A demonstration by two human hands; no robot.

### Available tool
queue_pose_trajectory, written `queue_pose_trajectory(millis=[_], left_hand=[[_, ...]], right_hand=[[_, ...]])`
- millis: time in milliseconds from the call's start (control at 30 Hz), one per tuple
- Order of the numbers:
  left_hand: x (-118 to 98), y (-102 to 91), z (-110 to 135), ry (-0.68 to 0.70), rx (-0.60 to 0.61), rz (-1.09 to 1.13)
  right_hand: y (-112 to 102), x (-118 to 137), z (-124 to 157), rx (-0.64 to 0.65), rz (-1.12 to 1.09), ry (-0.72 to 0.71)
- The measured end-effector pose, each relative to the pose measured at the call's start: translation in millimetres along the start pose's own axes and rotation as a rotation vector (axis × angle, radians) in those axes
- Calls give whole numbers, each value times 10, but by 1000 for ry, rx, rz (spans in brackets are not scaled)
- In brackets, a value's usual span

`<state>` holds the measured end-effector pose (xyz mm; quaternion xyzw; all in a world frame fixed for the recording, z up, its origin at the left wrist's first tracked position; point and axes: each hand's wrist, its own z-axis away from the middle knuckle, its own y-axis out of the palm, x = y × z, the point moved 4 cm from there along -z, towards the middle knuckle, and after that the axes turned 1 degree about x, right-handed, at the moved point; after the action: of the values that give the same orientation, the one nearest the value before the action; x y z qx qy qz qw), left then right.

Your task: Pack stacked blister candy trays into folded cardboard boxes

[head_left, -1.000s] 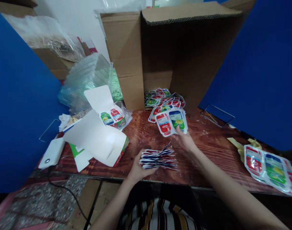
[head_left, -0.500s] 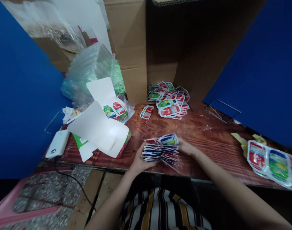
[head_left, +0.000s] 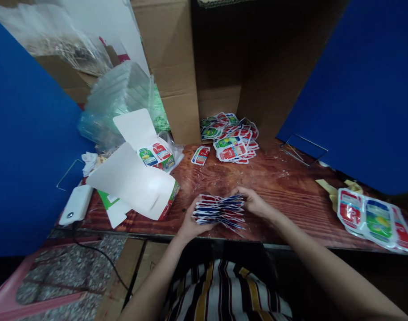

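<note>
Close to the front edge of the table, my left hand (head_left: 194,224) is wrapped round the left end of a thick stack of folded sachets (head_left: 220,213), seen edge-on in red, blue and white layers. My right hand (head_left: 252,201) pinches the upper right end of the same stack; some of its fingertips are hidden. Beyond the hands lies a small pair of sachets (head_left: 200,155) with red and green prints. Behind it a loose pile of sachets (head_left: 232,142) spills from the tall cardboard box (head_left: 177,80).
To the left are open white cartons (head_left: 133,178), a white power bank (head_left: 76,205) with a black cable, and clear plastic trays (head_left: 118,100). A strip of joined sachets (head_left: 374,218) lies at the right front edge. Blue panels (head_left: 360,98) flank the wooden table (head_left: 274,183).
The top sachets, which stood up with a green-and-blue face showing, now lie folded down onto the stack. My right hand has moved inward over the stack's end. The view has shifted slightly.
</note>
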<state>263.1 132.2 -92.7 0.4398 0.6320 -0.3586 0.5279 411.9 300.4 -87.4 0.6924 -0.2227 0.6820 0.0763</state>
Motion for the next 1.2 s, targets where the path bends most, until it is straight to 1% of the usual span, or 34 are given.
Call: queue_pose_trajectory(millis=[67,200,367,433,500,567,633,700,767,900,967,1133,1200], left_hand=[[-11,2,1,12,5,23],[-13,11,4,21,5,52],[-11,6,10,6,1,21],[-30,-1,7,9,-12,5],[-55,-3,3,9,-20,-8],[-66,-1,2,-10,-17,-16],[-55,-1,8,-35,-9,-13],[-28,-8,19,-49,-7,0],[2,-15,30,-50,2,13],[31,-23,35,-52,21,12],[39,-28,34,-67,18,5],[82,-35,46,-86,0,37],[96,-35,52,-81,-17,30]], right_hand=[[-34,18,48,-39,36,-25],[-136,204,118,-109,-2,-89],[-159,402,162,-173,5,-161],[-152,431,180,-190,67,-206],[-148,447,201,-199,183,-272],[-151,458,223,-220,294,-331],[-157,474,243,-247,347,-367],[-162,507,264,-266,361,-376],[-165,551,285,-258,368,-368],[-183,594,321,-177,355,-316],[-195,580,327,-156,342,-316],[-199,516,301,-229,355,-335],[-173,522,290,-227,362,-356]])
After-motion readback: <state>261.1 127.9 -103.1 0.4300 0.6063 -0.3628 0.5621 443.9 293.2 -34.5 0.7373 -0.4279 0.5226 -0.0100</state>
